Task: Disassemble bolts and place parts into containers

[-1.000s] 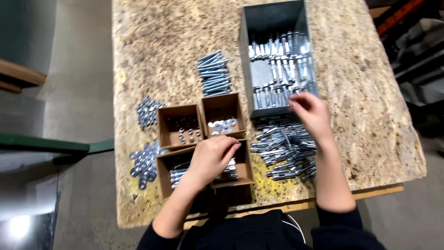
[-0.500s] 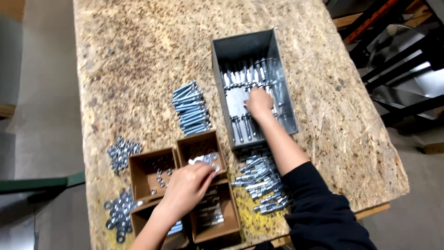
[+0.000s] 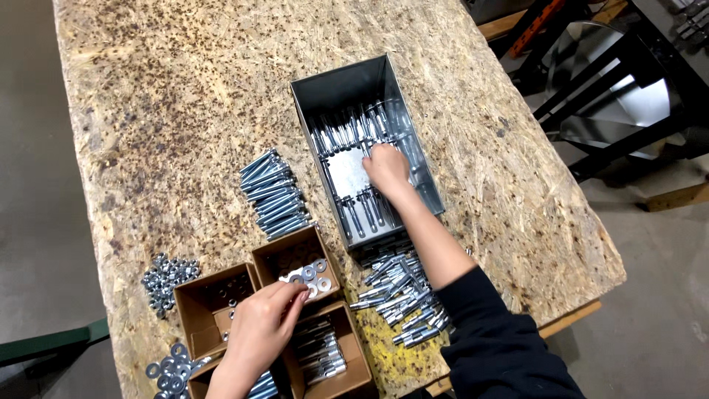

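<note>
rough chipboard bench [image 3: 185, 111] fills the frame. right hand [image 3: 385, 168] reaches into the grey metal bin [image 3: 332, 85] at centre, fingers curled on the bolts [image 3: 354, 125]; the grip itself is hidden. left hand [image 3: 260, 329], lower left, pinches washers [image 3: 316, 275] at the small cardboard box [image 3: 284, 255].

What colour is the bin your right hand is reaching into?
Grey metal bin, seen in the head view; the right hand is inside it among silver bolts.

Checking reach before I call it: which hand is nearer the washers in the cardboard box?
Left. The left hand has its fingertips at the washers in the box; the right hand is off inside the metal bin.
</note>
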